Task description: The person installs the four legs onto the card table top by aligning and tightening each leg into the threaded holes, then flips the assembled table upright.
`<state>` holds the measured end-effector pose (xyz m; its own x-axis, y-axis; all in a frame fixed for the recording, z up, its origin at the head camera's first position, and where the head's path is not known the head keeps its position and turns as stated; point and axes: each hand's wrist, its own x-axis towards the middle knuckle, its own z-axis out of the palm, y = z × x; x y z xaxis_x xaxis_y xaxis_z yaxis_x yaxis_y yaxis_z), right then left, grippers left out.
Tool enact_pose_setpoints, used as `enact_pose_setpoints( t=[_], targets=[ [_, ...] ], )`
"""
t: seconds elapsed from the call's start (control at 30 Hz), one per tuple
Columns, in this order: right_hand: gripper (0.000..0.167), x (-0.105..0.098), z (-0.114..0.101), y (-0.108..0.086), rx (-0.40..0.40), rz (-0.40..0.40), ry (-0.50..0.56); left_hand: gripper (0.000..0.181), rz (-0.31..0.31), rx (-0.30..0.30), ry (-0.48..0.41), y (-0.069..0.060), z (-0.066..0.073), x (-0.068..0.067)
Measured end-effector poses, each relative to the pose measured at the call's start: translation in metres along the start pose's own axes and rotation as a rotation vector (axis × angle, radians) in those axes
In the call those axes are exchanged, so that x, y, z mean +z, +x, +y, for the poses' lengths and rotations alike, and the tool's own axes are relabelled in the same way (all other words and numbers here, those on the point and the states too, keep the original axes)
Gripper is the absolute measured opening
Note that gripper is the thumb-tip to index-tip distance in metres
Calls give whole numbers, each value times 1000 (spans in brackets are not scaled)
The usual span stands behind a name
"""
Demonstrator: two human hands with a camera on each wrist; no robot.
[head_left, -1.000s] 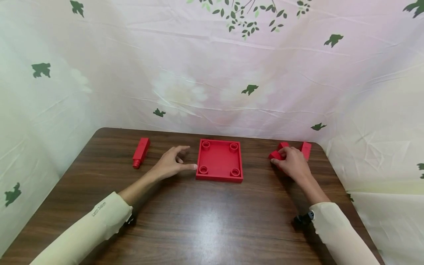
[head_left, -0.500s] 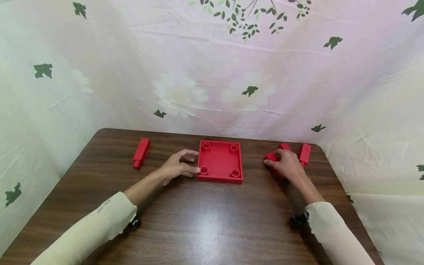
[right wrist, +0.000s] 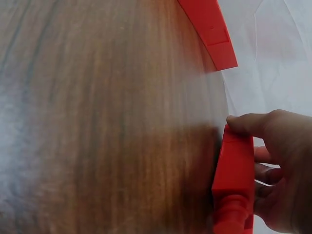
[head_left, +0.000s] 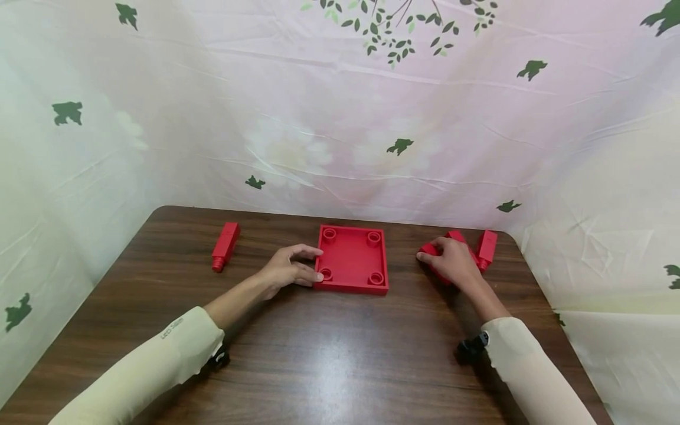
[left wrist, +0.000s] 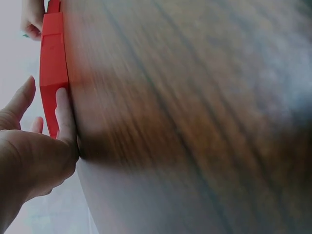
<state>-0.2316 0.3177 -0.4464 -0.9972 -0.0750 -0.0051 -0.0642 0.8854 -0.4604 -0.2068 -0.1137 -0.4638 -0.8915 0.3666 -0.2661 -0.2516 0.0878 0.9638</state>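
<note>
In the head view a red square panel (head_left: 353,255), with a raised rim and round sockets in its corners, lies flat at the table's middle. My left hand (head_left: 284,271) is at its left side. The thumb touches the near left corner and the other fingers reach to the left edge. In the left wrist view that thumb lies along the panel's side (left wrist: 52,58). My right hand (head_left: 455,261) pinches a red square leg (right wrist: 235,165) with a round, ridged end, low at the table. Part of this leg hides behind the fingers in the head view.
Two more red legs, one behind the right hand (head_left: 457,235) and one to its right (head_left: 487,247), lie at the back right. Another red leg (head_left: 226,241) lies at the left. A patterned cloth (head_left: 340,118) hangs behind the brown wooden table (head_left: 319,342).
My left hand has moved right and now touches the panel's left side. The right hand has slid left with its leg, away from the legs beside it.
</note>
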Motion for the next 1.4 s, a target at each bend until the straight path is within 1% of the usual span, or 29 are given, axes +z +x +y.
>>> enact_pose_setpoints(
  t=[0.23,0.5,0.63,0.87,1.03,1.13,1.3,1.4],
  targets=[
    [58,-11,-9,5,21,-12,30,66,28,-16,11,-2,0,4],
    [61,-23,-23,16,67,-80,127,67,51,-30,13,-3,2,5],
    [62,-31,-30,22,85,-95,167,68,54,-34,11,-3,3,5],
    [51,-40,-34,29,135,-98,242,65,43,-31,26,-3,3,4],
    [58,-42,-40,35,127,-107,334,65,45,-29,24,-2,1,4],
    [62,-42,-44,39,124,-97,379,65,52,-25,22,-2,0,4],
    [64,-38,-48,45,145,-87,449,65,66,-25,19,-3,0,5],
    [67,-34,-51,48,163,-84,519,65,83,-28,11,-3,-1,6]
  ],
)
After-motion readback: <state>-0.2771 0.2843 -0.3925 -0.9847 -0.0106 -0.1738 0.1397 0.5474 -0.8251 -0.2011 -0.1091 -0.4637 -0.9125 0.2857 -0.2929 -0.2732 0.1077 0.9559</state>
